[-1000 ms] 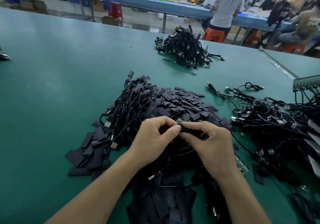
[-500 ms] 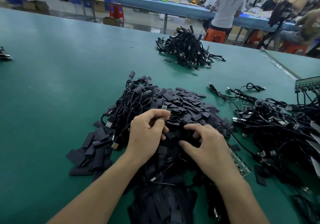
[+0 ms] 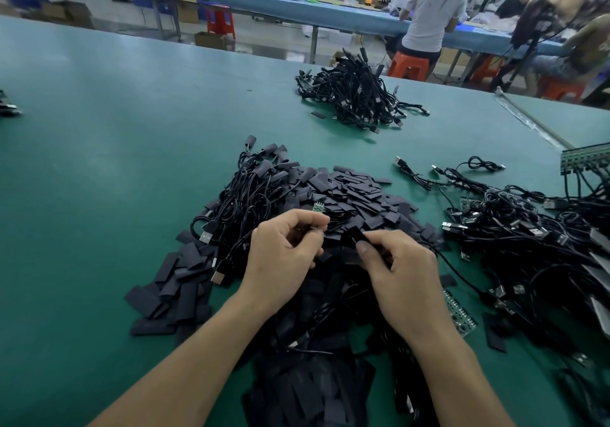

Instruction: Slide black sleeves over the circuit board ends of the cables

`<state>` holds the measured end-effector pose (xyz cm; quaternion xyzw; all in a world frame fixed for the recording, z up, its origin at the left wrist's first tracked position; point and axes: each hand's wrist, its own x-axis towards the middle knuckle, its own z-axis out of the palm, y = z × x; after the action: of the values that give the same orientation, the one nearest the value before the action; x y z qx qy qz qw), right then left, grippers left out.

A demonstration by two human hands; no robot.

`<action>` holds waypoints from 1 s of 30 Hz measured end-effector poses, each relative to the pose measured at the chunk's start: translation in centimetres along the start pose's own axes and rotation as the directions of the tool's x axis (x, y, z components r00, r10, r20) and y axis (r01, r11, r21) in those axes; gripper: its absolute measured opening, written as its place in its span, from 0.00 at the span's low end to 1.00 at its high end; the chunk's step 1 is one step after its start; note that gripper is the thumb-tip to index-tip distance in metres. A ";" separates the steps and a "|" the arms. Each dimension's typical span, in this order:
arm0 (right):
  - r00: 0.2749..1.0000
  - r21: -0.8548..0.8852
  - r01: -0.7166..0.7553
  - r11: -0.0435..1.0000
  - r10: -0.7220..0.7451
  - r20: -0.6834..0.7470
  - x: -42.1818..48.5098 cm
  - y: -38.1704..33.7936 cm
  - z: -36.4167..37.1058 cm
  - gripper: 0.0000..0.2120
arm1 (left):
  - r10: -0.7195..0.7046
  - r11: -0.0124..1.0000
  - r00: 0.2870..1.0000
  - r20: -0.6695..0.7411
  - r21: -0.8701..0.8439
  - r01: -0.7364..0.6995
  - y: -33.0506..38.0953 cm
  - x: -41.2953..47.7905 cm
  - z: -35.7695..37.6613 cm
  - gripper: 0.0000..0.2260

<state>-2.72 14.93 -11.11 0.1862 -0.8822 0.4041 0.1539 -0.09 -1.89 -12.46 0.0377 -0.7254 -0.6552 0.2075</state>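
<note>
Over the heap of flat black sleeves (image 3: 353, 195), my left hand (image 3: 284, 255) grips a black cable just below its small green circuit board (image 3: 318, 208), which sticks up beyond my fingers. My right hand (image 3: 399, 268) pinches one black sleeve (image 3: 355, 235) between thumb and fingers, a short way right of the board. The sleeve and the board are apart. Sleeved cables (image 3: 251, 195) lie tangled on the left of the heap.
A tangle of cables with bare boards and USB plugs (image 3: 528, 245) fills the right side. Another cable bundle (image 3: 356, 96) lies farther back. A loose green board (image 3: 460, 316) rests by my right wrist. The green table (image 3: 99, 162) spreads left. People sit at a far bench.
My hands separated; the left carried the cable with its green board up and left. The right dipped into the heap and came up pinching a sleeve.
</note>
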 end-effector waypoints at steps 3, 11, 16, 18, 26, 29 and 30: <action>0.992 0.134 0.033 0.990 -0.048 0.113 -0.2 -0.4 -0.1 0.10 | 0.017 1.000 0.998 0.064 -0.011 -0.017 0.3 -0.2 0.0 0.05; 0.994 0.218 0.044 0.975 -0.064 0.086 -0.3 -0.7 -0.2 0.15 | 0.026 0.999 0.992 0.121 -0.047 -0.021 0.2 -0.2 0.0 0.04; 0.991 0.032 0.133 0.991 -0.134 0.019 -0.2 -0.7 -0.1 0.15 | 0.023 0.997 0.987 0.162 -0.070 -0.012 0.3 -0.3 0.1 0.04; 0.989 0.005 0.149 0.989 -0.149 -0.003 -0.2 -0.6 0.0 0.13 | 0.022 0.997 0.986 0.166 -0.080 -0.009 0.4 -0.3 0.1 0.04; 0.985 0.029 0.173 0.985 -0.173 0.018 -0.4 -0.7 0.1 0.13 | 0.019 0.994 0.988 0.152 -0.112 -0.002 0.5 -0.3 0.1 0.06; 0.986 0.049 0.165 0.985 -0.167 0.027 -0.4 -0.7 0.0 0.13 | 0.015 0.993 0.989 0.145 -0.114 0.002 0.6 -0.3 0.1 0.05; 0.986 0.056 0.163 0.985 -0.164 0.029 -0.4 -0.6 0.0 0.12 | 0.012 0.993 0.990 0.143 -0.116 0.005 0.6 -0.3 0.1 0.05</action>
<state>-2.12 14.62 -10.85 0.2689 -0.8554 0.4102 0.1666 0.27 -1.60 -12.01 -0.0229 -0.6991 -0.6970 0.1578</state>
